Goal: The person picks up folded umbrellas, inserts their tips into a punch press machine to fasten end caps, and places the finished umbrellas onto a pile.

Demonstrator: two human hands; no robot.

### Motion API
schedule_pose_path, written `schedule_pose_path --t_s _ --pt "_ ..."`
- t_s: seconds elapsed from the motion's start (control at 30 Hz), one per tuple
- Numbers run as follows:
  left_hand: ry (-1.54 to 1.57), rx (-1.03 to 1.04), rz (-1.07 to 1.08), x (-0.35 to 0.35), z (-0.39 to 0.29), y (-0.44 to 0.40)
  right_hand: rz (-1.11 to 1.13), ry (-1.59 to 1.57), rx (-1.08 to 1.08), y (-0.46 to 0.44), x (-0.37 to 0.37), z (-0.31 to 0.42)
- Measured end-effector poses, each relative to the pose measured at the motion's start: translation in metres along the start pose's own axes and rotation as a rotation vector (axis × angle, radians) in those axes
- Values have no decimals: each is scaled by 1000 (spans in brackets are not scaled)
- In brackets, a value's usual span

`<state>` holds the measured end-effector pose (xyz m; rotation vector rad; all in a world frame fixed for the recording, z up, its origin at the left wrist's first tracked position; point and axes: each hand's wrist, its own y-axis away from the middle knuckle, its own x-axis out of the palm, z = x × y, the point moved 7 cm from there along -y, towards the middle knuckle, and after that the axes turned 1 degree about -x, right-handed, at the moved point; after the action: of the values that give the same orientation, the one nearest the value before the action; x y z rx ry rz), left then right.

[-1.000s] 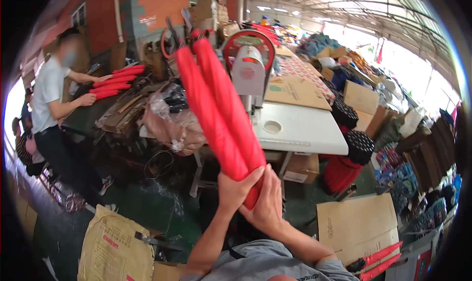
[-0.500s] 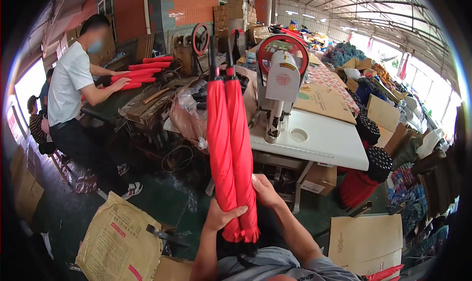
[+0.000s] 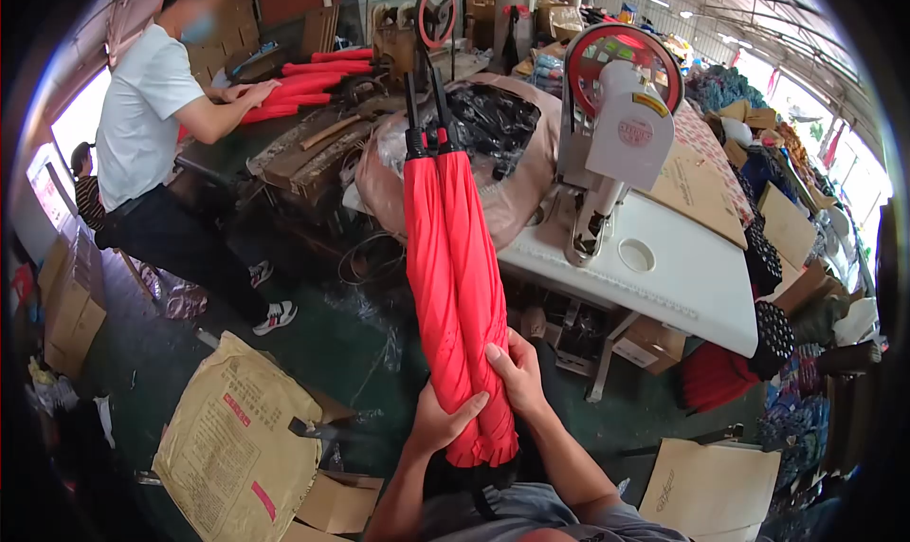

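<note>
Two furled red umbrellas [image 3: 453, 267] stand side by side in front of me, with their black shafts pointing up and away and their gathered ends close to my lap. My left hand [image 3: 445, 417] is wrapped round their lower left side, thumb across the red cloth. On the lower right side my right hand [image 3: 518, 369] grips them, its thumb also on the cloth. The fingers behind the umbrellas are hidden. Beyond the umbrellas, to the right, is a white sewing machine [image 3: 626, 125] with a red-rimmed wheel.
The machine's white table [image 3: 654, 281] extends to the right. Behind the umbrellas sits a large bag [image 3: 531, 186] of black plastic-wrapped items. At left, a person in a white shirt [image 3: 156, 96] handles more red umbrellas [image 3: 303, 87]. A printed sack [image 3: 237, 438] lies lower left, cardboard [image 3: 711, 490] lower right.
My view has turned left and down, so the machine and table appear farther right. Both hands keep hold of the two umbrellas. The person at left still has hands on the red umbrellas.
</note>
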<state>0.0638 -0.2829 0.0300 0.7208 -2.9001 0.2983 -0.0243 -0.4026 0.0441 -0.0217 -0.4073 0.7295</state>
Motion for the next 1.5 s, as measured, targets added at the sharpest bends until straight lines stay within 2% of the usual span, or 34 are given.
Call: schedule_pose_path --t_s 0.1,0.23,0.4,0.53,0.63,0.77,0.9,1.17,1.5 --pt "-47 35 87 0 -13 -23 -91 79 21 -20 -8 -9" --pt "-101 4 163 4 -20 -39 -146 107 -62 -22 -14 -14" --pt "-17 -189 199 3 25 -24 -207 258 -67 -1 -26 -18" --pt "89 -295 204 0 39 -16 -108 238 -6 -3 -35 -22" --pt "139 -301 231 -1 41 -18 127 127 25 -20 -27 -14" --pt "115 -283 271 0 48 -22 250 13 146 -28 -6 -6" --pt "124 -370 267 6 57 -24 228 32 51 -33 -2 -4" --pt "52 -297 191 6 57 -21 332 63 130 -33 -7 -19" --pt "32 -240 132 7 47 -18 272 46 146 -29 -4 -13"
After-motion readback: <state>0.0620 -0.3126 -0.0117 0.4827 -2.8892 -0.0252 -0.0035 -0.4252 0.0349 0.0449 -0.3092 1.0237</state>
